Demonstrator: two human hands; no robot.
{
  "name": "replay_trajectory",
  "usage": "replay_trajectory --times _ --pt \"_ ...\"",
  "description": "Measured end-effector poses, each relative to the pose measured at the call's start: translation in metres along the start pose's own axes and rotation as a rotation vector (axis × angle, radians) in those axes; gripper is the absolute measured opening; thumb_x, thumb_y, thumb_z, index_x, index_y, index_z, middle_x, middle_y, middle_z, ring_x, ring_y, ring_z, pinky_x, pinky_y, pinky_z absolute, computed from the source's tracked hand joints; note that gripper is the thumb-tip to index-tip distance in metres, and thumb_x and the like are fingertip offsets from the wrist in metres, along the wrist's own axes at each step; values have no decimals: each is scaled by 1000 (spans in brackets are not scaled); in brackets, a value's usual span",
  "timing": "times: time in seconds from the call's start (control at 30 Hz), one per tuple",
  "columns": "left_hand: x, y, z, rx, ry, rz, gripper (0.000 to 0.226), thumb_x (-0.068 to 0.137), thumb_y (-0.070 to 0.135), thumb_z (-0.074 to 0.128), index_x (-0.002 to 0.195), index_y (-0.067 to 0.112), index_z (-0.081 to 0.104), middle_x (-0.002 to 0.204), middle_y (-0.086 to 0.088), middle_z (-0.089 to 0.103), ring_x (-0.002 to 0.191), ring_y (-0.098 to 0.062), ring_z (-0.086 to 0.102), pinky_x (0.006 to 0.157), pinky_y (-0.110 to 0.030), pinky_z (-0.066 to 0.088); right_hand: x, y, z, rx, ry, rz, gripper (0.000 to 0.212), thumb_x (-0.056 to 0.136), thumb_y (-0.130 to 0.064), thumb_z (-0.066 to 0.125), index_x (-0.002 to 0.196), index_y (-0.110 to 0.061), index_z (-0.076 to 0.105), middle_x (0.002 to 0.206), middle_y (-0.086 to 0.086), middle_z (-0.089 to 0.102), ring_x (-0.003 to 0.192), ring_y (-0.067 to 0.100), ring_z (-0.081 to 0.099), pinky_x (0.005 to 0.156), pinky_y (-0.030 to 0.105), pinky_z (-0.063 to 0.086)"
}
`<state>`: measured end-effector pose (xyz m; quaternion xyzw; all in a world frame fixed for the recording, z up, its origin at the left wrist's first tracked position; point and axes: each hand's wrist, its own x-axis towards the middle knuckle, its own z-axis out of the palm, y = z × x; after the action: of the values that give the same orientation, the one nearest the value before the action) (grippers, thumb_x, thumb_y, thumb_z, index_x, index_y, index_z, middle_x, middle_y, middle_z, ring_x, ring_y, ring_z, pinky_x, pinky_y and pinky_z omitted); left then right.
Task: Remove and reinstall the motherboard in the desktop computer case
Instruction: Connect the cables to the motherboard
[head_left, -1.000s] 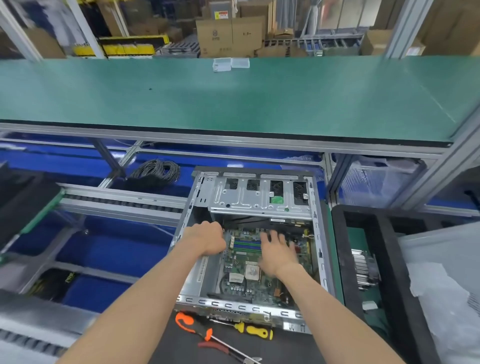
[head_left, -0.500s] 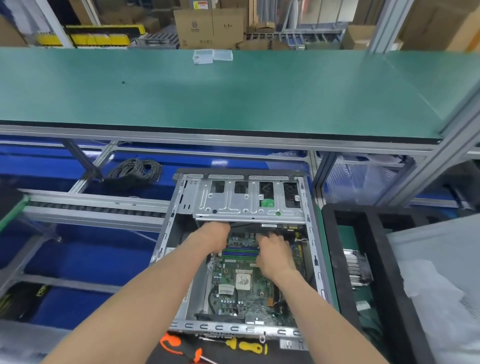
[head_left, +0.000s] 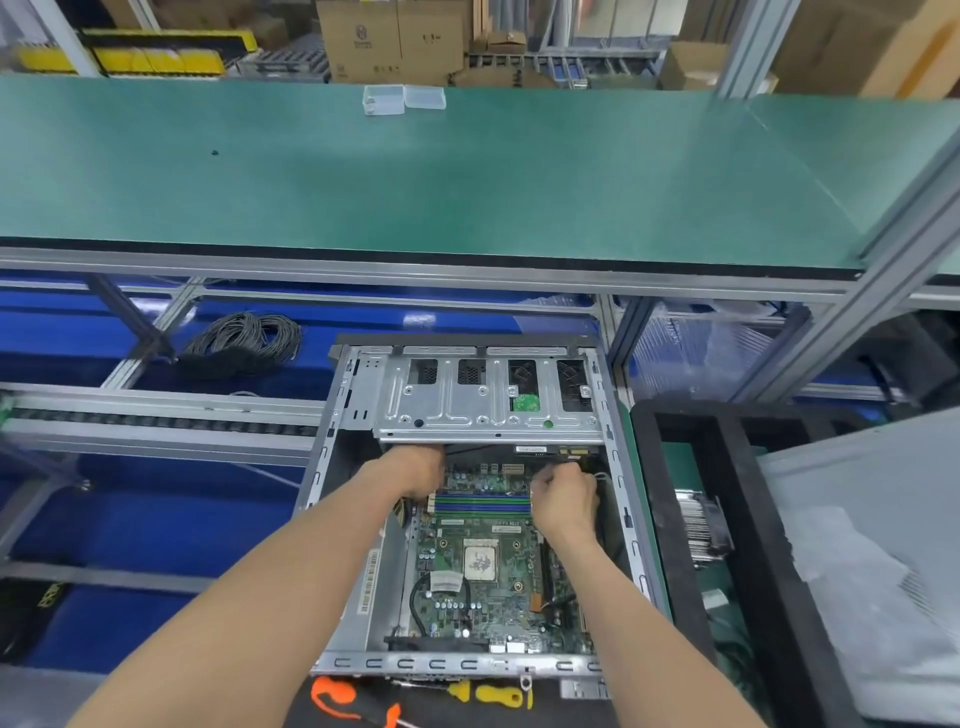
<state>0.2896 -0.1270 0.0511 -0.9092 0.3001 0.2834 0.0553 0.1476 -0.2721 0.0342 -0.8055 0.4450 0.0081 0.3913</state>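
An open grey desktop case (head_left: 328, 467) lies flat in front of me. The green motherboard (head_left: 483, 582) sits inside it. A metal drive cage (head_left: 467, 410) covers the case's far end. My left hand (head_left: 415, 473) reaches to the board's far left corner, and its fingers are hidden under the cage. My right hand (head_left: 563, 496) is at the board's far right edge, fingers curled down over it. A thin white wire (head_left: 601, 475) lies just to its right.
An orange-handled tool (head_left: 332, 693) and a yellow screwdriver (head_left: 498, 695) lie in front of the case. On the right, a black foam tray (head_left: 737, 519) holds a finned heatsink (head_left: 701, 525). A green bench (head_left: 415, 182) stretches behind, and a cable coil (head_left: 244, 343) lies below it.
Both hands moved from the middle of the board to its far edge under the drive cage. The right hand went from flat on the board to curled.
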Motion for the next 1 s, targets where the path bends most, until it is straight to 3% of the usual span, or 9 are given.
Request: replay_trajectory --times 0.17,0.23,0.33,0.43,0.63,0.7,0.77,0.87,1.0 --pt "-3 3 -2 11 -27 15 32 103 22 41 125 10 60 129 -13 61 107 -29 58 97 -41 48 1 0 0 -53 10 -9 21 99 -12 52 107 -3 68 113 19 63 109 35 57 79 27 33" --pt "-4 5 -4 14 -82 19 30 102 14 43 127 10 60 131 -9 60 118 -29 58 100 -39 48 0 1 2 -49 26 -15 21 97 -10 52 106 -3 70 104 15 63 99 32 59 74 29 34" --pt "-6 8 -8 15 -167 25 38 97 -3 46 130 11 57 136 -3 57 122 -23 55 102 -31 46 -4 -1 5 108 45 82 24 94 -10 49 88 -5 71 72 -2 51 66 21 49 60 34 32" --pt "-7 7 -11 57 -96 42 33 103 12 42 133 9 56 135 -9 57 123 -31 54 103 -40 44 -2 0 5 145 52 105 24 90 -11 46 82 -11 69 72 0 56 65 21 49 64 36 36" --pt "-5 8 -11 32 -189 105 28 91 -2 47 111 15 58 110 0 59 97 -21 56 85 -30 49 -12 -3 4 -342 41 -289 39 90 -6 55 123 -20 70 102 8 70 86 26 65 67 29 45" --pt "-3 9 -9 50 -194 146 22 84 2 45 95 16 57 90 -2 58 80 -21 54 69 -31 47 -11 -4 7 -373 32 -390 41 88 -12 55 126 -19 69 101 10 74 88 27 67 77 35 55" --pt "-2 11 -8 85 -184 165 17 77 5 47 85 14 57 75 -3 54 66 -21 48 57 -31 40 -10 -4 9 -450 8 -482 37 89 -14 56 123 -19 69 102 9 74 90 27 67 96 42 51" --pt "-1 14 -8 192 -150 205 11 85 4 53 86 14 56 74 -1 54 63 -18 49 55 -30 40 -10 -3 12 -568 -41 -590 29 87 -3 60 113 -11 68 111 9 69 96 29 64 102 45 44" --pt "2 16 -5 262 -121 234 28 89 1 50 72 21 40 70 2 47 56 -15 42 52 -28 37 -9 -4 16 -631 -60 -637 42 84 12 59 122 -4 63 116 15 66 101 33 65 107 50 42"
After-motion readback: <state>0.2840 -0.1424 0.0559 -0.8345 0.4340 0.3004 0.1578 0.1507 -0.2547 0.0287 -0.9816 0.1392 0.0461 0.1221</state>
